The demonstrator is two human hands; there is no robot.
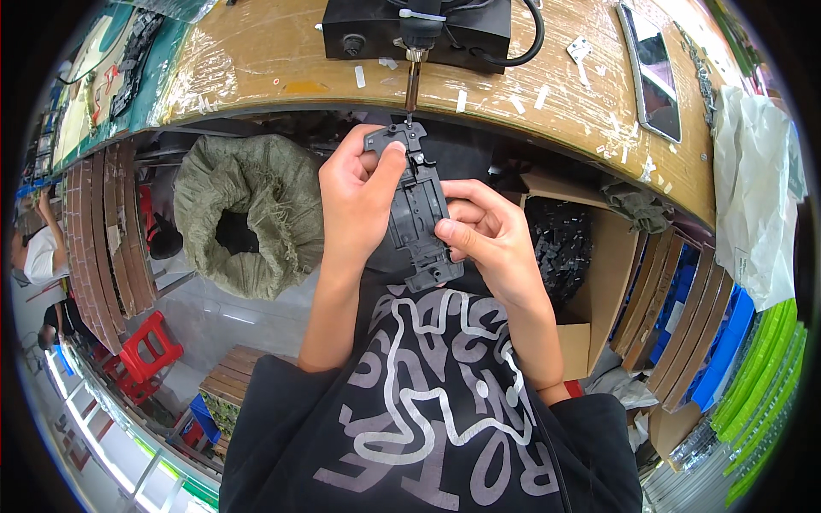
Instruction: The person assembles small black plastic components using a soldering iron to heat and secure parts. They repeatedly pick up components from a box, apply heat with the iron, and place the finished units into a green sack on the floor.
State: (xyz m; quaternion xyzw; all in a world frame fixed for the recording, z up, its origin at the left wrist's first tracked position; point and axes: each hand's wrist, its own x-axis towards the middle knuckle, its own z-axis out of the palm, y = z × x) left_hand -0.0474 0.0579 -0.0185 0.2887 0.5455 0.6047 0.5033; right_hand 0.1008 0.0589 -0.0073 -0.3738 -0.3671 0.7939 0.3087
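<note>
Between my two hands is a long black moulded plastic part (417,214) with ribs, slots and small holes, held over my lap in front of the bench edge. My left hand (363,192) is closed on its upper left side, thumb flat on its face. Lower on its right edge, my right hand (486,229) pinches it between thumb and curled fingers. The part's top end meets the tip of a powered screwdriver (413,81), which points down from a black box (338,30) on the bench. Whether a screw sits at the tip is too small to tell.
A wrapped brown bench (256,73) spans the top, with a phone (654,81) at right. Below it stand an open green woven sack (286,179) and a cardboard box (599,274) of black parts. A clear plastic bag (753,197) hangs right; a red stool (151,348) is left.
</note>
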